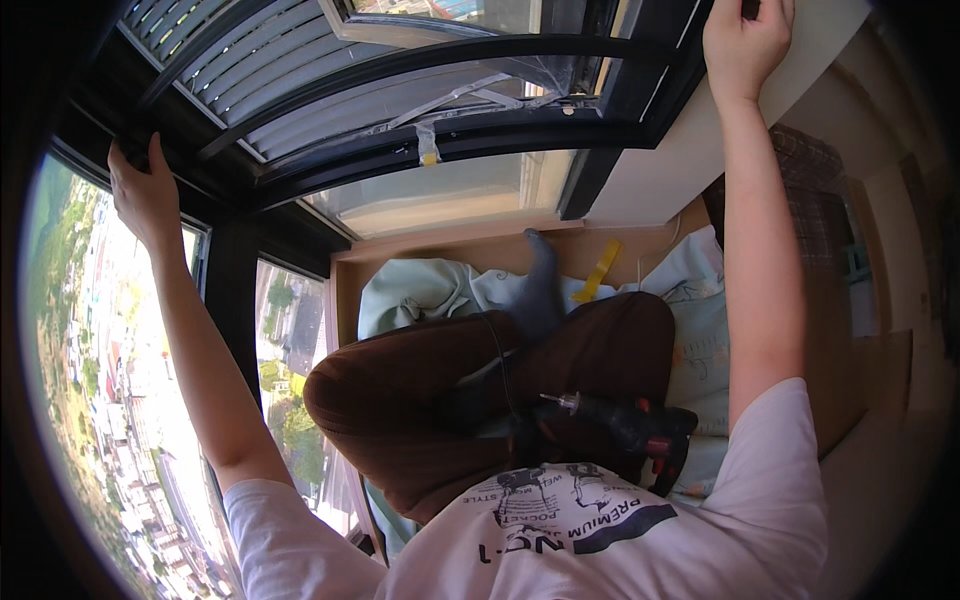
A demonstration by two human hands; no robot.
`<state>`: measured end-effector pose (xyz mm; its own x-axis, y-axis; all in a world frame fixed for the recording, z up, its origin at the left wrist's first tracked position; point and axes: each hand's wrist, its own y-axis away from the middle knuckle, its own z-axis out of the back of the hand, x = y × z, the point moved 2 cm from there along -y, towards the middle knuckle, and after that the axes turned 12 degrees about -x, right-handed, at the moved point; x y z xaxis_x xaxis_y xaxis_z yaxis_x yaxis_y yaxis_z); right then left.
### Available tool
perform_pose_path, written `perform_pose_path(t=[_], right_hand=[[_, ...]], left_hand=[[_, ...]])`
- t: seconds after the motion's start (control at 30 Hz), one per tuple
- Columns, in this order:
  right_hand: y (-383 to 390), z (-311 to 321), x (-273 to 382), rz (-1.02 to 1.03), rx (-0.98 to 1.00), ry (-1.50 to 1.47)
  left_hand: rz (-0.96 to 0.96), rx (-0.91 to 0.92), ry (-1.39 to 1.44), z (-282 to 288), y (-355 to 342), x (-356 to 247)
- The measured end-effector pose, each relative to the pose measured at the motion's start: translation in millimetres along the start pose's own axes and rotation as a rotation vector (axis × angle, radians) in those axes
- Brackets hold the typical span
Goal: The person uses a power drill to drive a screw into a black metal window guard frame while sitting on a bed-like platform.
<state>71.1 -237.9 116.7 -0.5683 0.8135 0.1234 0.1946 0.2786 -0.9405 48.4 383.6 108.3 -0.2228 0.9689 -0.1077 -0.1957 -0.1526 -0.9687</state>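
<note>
My left hand (pixel 148 195) is raised at the far left, thumb and fingers apart around a dark part of the black window frame (pixel 240 190). High at the upper right is my right hand (pixel 748 55), its fingers curled closed beside the frame's right end and the pale wall. A small dark bit shows between those fingers, but the picture's edge cuts it off. Between my arms the frame's lower bar carries a strip of clear tape with a yellow piece (pixel 430 158). A black and red cordless drill (pixel 640 430) lies across my lap, its bit pointing left.
I sit cross-legged on a wooden ledge (pixel 590 240) spread with a pale green cloth (pixel 410 285). A yellow strip (pixel 600 270) lies near my foot. Grey louvres (pixel 300 90) stand beyond the frame. Left, glass looks far down on buildings (pixel 120 430). A plaid item (pixel 815 190) sits at right.
</note>
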Motion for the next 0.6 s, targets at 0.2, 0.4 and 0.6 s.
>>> perform_pose_path(t=[0.2,0.4,0.6], right_hand=[[-7,-3,-12,0.171,-0.071,-0.062],[7,6,-31,0.152,-0.091,-0.225],[27,-17,-42,0.359,-0.232,-0.446]], left_hand=[[-0.556,0.045,0.599,48,138,-162],[-0.817,0.337,0.875,60,184,-341],[-0.728,0.218,0.784,35,208,-351]])
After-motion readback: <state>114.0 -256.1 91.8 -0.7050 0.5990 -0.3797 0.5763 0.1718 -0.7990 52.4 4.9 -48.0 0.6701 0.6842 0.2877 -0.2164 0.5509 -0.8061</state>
